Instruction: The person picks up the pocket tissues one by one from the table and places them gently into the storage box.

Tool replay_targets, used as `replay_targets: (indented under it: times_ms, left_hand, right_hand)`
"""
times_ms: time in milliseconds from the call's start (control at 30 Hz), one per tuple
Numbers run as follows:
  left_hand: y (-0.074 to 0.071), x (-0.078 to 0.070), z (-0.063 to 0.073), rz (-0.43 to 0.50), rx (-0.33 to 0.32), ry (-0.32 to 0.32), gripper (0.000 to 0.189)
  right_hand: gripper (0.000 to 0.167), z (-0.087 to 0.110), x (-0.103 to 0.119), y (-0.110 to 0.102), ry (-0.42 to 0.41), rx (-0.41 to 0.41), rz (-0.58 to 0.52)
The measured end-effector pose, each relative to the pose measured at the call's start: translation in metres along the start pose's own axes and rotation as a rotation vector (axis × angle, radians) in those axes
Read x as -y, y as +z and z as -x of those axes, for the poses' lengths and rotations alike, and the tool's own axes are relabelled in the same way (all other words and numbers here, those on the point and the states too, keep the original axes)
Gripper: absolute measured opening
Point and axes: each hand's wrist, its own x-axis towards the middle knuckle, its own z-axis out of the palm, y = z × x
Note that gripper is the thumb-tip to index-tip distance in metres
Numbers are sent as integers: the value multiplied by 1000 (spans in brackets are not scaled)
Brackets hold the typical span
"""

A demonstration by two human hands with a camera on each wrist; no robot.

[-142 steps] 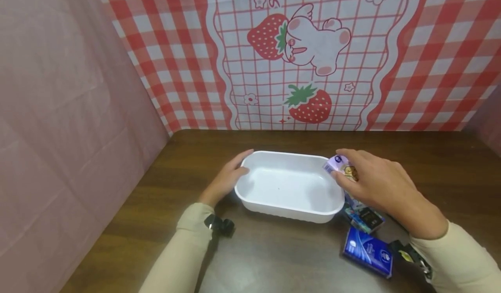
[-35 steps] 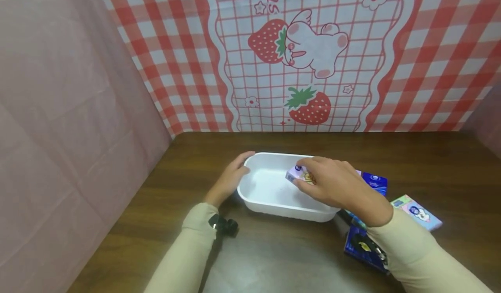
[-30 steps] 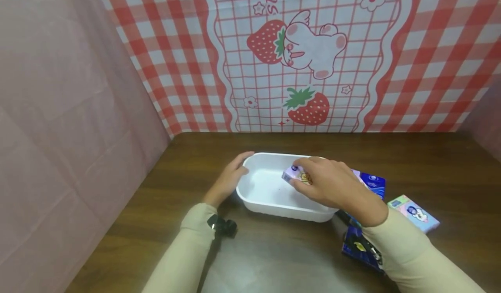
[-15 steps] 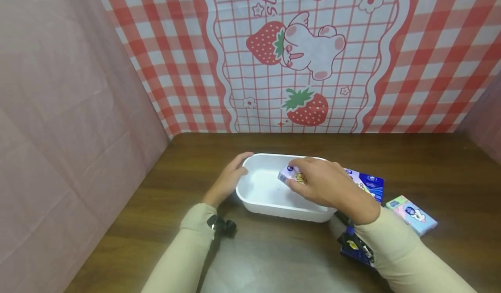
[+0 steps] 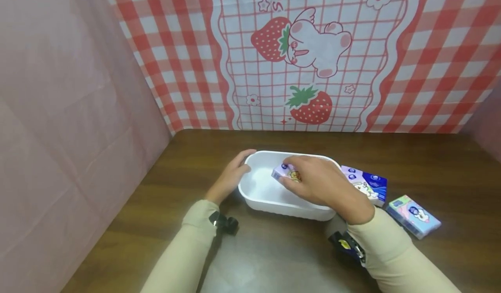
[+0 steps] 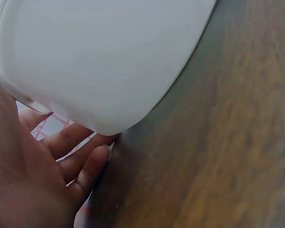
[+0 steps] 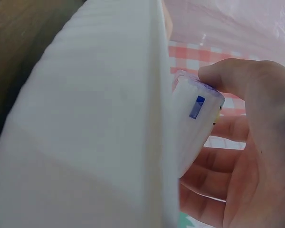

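A white oblong plastic tub (image 5: pixel 270 208) stands on the table, its near wall filling much of both wrist views. At the tub's left end my left hand (image 5: pixel 231 178) holds the rim, thumb over the edge and fingers along the outside. In the left wrist view the fingers (image 6: pixel 92 166) sit behind the tub's corner. My right hand (image 5: pixel 318 180) pinches a small purple pocket tissue pack (image 5: pixel 279 171) with a yellow cartoon figure. That pack is inside the tub's opening, tilted. Whether it touches the tub's floor I cannot tell. The right wrist view shows the pack's white side (image 7: pixel 197 123).
Right of the tub lie a purple-and-white tissue pack (image 5: pixel 365 191) and a dark blue one (image 5: pixel 377 181), side by side. Farther right is a light blue and green tissue pack (image 5: pixel 419 217). My right forearm (image 5: pixel 391 245) covers part of the table. Cloth hangs behind.
The right hand has carried the purple tissue pack from over the tub's right rim leftward into the tub, drifting left in the last second. The left hand stays at the rim.
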Motion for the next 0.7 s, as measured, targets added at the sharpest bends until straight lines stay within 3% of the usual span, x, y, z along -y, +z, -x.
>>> replay_targets:
  times_ms: [700]
  left_hand:
    - [-1, -2, -2, -6, 9, 9, 48]
  right_hand:
    - [52, -11, 14, 10, -15, 66, -45]
